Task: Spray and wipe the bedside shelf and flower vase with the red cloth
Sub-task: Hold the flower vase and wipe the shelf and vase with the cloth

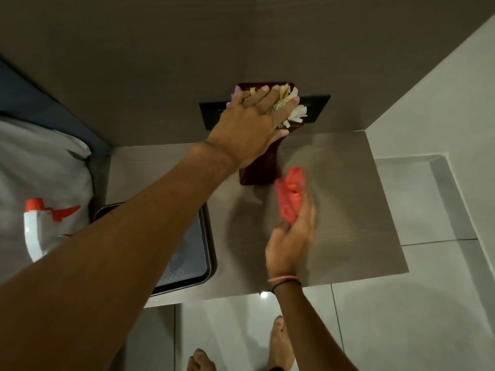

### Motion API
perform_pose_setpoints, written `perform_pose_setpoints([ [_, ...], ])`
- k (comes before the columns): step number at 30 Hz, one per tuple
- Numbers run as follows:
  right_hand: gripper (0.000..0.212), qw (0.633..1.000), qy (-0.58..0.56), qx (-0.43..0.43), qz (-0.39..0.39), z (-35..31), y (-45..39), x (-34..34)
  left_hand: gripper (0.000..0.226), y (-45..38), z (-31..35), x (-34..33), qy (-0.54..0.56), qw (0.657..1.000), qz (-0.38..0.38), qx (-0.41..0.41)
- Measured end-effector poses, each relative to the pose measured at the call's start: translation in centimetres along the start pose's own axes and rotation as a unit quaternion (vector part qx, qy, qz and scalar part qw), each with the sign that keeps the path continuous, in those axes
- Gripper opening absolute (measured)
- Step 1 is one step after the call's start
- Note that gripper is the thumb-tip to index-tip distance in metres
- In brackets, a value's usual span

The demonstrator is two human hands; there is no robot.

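Note:
A dark red flower vase (263,167) stands near the back of the grey wooden bedside shelf (348,199). Pale flowers (293,111) stick out of its top. My left hand (251,127) lies over the flowers and the vase's top, gripping them. My right hand (290,239) holds the red cloth (290,196) against the shelf just beside the vase's base; the hand is blurred. A white spray bottle with a red nozzle (40,223) lies on the bed at the left.
A dark tray (187,253) sits on the shelf's left part, partly under my left arm. A black wall panel (313,108) is behind the vase. White bedding (40,167) is at the left. My bare feet (278,344) stand on pale floor tiles below.

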State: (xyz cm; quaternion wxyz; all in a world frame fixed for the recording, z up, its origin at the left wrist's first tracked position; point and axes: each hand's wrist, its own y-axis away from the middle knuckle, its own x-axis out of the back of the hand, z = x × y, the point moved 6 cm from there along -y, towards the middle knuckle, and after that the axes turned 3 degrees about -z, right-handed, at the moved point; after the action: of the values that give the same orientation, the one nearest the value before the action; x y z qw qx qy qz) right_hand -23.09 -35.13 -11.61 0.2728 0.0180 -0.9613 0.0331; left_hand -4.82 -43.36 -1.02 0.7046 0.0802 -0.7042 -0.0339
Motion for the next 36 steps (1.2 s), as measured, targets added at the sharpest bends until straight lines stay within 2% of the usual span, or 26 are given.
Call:
perform_pose_setpoints([
  [1, 0.073, 0.998, -0.018, 0.025, 0.046, -0.7, -0.3, 0.2, 0.064, 0.0, 0.0, 0.1, 0.0, 1.0, 0.0, -0.001],
  [3, 0.07, 0.993, 0.026, 0.097, 0.056, -2.4, -1.6, -1.2, 0.063, -0.1, -0.1, 0.2, -0.005, 1.0, 0.003, -0.005],
  [6, 0.065, 0.957, 0.2, 0.191, -0.084, -3.5, -2.2, -6.1, 0.062, -0.2, -0.1, 0.4, -0.003, 1.0, -0.006, -0.004],
  [9, 0.067, 0.902, 0.294, 0.221, -0.226, -0.7, -0.5, -8.8, 0.063, -0.2, 0.0, 0.5, -0.002, 1.0, -0.017, 0.001],
  [12, 0.068, 0.871, 0.329, 0.217, -0.294, 2.5, 1.4, -8.3, 0.064, 0.0, 0.1, 0.7, 0.007, 1.0, -0.022, -0.001],
  [15, 0.076, 0.86, 0.343, 0.199, -0.32, 2.2, 0.8, -7.9, 0.065, 0.0, 0.1, 0.8, 0.005, 1.0, -0.024, -0.001],
  [17, 0.064, 0.877, 0.329, 0.167, -0.307, 1.1, -0.1, -6.8, 0.065, 0.0, 0.2, 0.9, 0.007, 1.0, -0.025, -0.001],
  [18, 0.054, 0.897, 0.309, 0.141, -0.283, 0.6, -0.4, -5.7, 0.065, 0.1, 0.1, 0.9, 0.006, 1.0, -0.026, 0.001],
  [19, 0.049, 0.925, 0.276, 0.1, -0.241, 0.4, -0.7, -4.2, 0.065, 0.1, 0.1, 1.0, 0.006, 1.0, -0.027, 0.002],
  [21, 0.054, 0.98, 0.148, -0.01, -0.128, 0.7, -0.7, -1.1, 0.064, 0.2, 0.1, 1.0, 0.002, 1.0, -0.021, 0.002],
  [22, 0.058, 0.994, 0.069, -0.048, -0.063, 0.8, -0.6, 0.1, 0.064, 0.2, 0.2, 0.9, -0.005, 1.0, -0.016, 0.003],
  [23, 0.061, 0.998, 0.004, -0.059, -0.003, 0.6, -0.6, 0.8, 0.064, 0.3, 0.1, 0.9, -0.008, 1.0, -0.011, 0.004],
  [25, 0.068, 0.998, -0.026, 0.002, 0.052, -0.9, -1.6, 0.7, 0.063, 0.3, 0.2, 0.8, -0.005, 1.0, -0.005, 0.006],
  [27, 0.076, 0.992, 0.07, 0.103, 0.013, -2.9, -3.2, -1.2, 0.062, 0.4, 0.2, 0.9, -0.009, 1.0, 0.006, 0.008],
  [29, 0.083, 0.964, 0.175, 0.176, -0.094, -3.7, -3.7, -4.4, 0.062, 0.5, 0.2, 1.0, -0.007, 1.0, 0.009, 0.009],
  [31, 0.081, 0.93, 0.239, 0.208, -0.188, -2.9, -3.2, -6.7, 0.062, 0.6, 0.2, 1.1, 0.0, 1.0, 0.004, 0.015],
  [34, 0.073, 0.876, 0.337, 0.232, -0.256, -0.3, -1.9, -7.8, 0.063, 0.6, 0.2, 1.2, -0.006, 1.0, 0.0, 0.013],
  [36, 0.075, 0.856, 0.353, 0.222, -0.305, 1.7, -0.9, -7.4, 0.064, 0.6, 0.3, 1.2, -0.006, 1.0, -0.007, 0.011],
])
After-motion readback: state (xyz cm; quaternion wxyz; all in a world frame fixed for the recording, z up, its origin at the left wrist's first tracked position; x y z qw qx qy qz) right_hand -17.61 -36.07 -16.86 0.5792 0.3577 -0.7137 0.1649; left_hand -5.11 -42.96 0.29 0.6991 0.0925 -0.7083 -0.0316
